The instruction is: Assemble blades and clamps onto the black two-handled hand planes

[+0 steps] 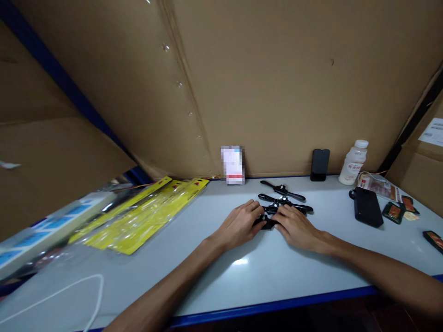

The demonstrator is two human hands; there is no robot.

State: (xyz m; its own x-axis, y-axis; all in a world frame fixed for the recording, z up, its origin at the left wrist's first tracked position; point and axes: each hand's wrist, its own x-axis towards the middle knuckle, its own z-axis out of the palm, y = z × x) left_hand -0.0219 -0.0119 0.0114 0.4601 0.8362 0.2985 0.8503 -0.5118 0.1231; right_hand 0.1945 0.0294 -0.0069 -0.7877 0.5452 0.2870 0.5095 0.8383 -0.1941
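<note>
Both my hands are closed on a black spokeshave at the middle of the table, nearest to me in a row of them. My left hand has its fingers curled round the left side, and my right hand grips the right side. Most of its handles are hidden by my fingers. Right behind it lies another spokeshave, partly covered by my hands. Two more, a middle spokeshave and a far spokeshave, rest flat with their long handles pointing left and right.
Yellow blister packs lie at the left beside a long box with blue labels. A white cable curves at the front left. Behind stand a phone and a bottle. At right lie a black case and small food packets.
</note>
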